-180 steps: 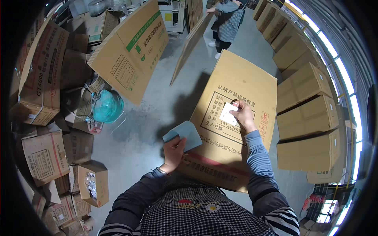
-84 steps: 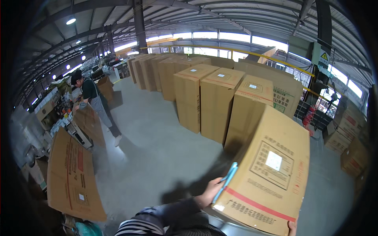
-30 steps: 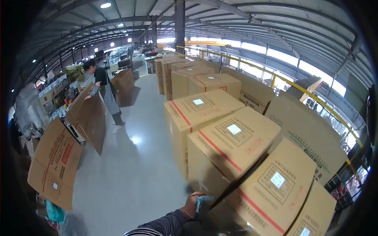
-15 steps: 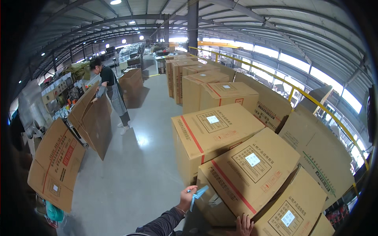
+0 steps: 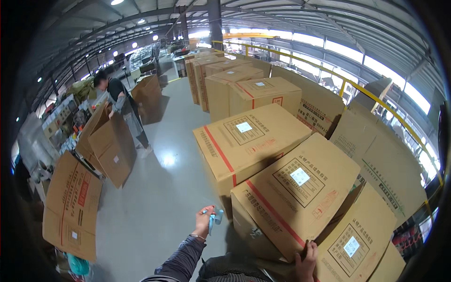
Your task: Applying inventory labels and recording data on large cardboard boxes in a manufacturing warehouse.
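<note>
My left hand is closed round a light blue strip, perhaps ribbon or tape, whose loose end hangs down. It is held over the floor, left of a large closed cardboard box with a red stripe and a white label. At that box's near right corner is my right hand, its fingers bent round the edge by the gap to another cardboard box. Behind the nearer box stands a similar cardboard box.
A row of cartons runs into the distance. Flat cardboard sheets lean along a yellow railing at the right. Folded cardboard stands at the left. Beyond it, a person handles an open carton. Grey floor lies between.
My left hand has shifted left, away from the box, with the blue strip. My right hand's fingers have gone from lying spread to bending round the box's corner. The view has turned slightly.
</note>
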A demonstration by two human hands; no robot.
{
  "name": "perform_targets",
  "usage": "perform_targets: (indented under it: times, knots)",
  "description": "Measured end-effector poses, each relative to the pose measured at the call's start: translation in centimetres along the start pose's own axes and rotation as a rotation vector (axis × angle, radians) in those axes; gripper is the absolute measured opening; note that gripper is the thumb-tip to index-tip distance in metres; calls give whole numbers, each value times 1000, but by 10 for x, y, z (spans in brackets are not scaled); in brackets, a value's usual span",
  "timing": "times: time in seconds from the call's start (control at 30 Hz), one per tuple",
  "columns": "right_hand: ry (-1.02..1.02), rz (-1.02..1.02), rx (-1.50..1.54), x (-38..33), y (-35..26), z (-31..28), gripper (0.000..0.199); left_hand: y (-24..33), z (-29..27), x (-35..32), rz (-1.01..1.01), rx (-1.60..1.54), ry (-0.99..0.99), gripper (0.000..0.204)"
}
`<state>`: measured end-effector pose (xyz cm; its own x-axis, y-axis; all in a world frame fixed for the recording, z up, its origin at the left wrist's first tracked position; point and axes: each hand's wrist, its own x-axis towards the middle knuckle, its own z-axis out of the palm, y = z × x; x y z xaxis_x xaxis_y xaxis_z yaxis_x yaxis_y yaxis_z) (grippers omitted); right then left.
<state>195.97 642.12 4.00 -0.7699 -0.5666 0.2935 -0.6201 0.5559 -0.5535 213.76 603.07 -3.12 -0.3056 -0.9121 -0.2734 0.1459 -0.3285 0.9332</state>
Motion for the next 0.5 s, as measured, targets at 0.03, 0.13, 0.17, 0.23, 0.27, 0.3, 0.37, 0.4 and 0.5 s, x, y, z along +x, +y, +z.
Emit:
perform_targets:
  times: [0.03, 0.13, 0.17, 0.23, 0.27, 0.3, 0.37, 0.4, 0.5]
  knots:
    - [5, 8, 4, 5, -9, -4, 60, 2, 0, 19, 1, 8, -7, 21]
    - [91, 72, -85, 17, -24, -1, 71, 23, -1, 83, 108, 33, 85, 31]
    - [102, 83, -91, 16, -8, 14, 71, 35, 0, 109, 146, 69, 114, 39]
    - [247, 352, 463, 9, 47, 60, 90, 51, 12, 155, 179, 107, 110, 47]
    - [286, 476, 258, 7, 93, 79, 96, 59, 23, 179, 125, 162, 50, 57]
    - [326, 667, 699, 16, 82, 79, 94, 69, 22, 200, 76, 219, 17, 68]
    - [405, 922, 891, 35, 70, 74, 84, 70, 38, 225, -66, 268, -21, 79]
    - [380, 899, 887, 38, 56, 71, 73, 53, 33, 241, 64, 318, -209, 74]
    - [402, 900, 816, 36, 31, 65, 34, 36, 47, 258, -45, 509, -465, 78]
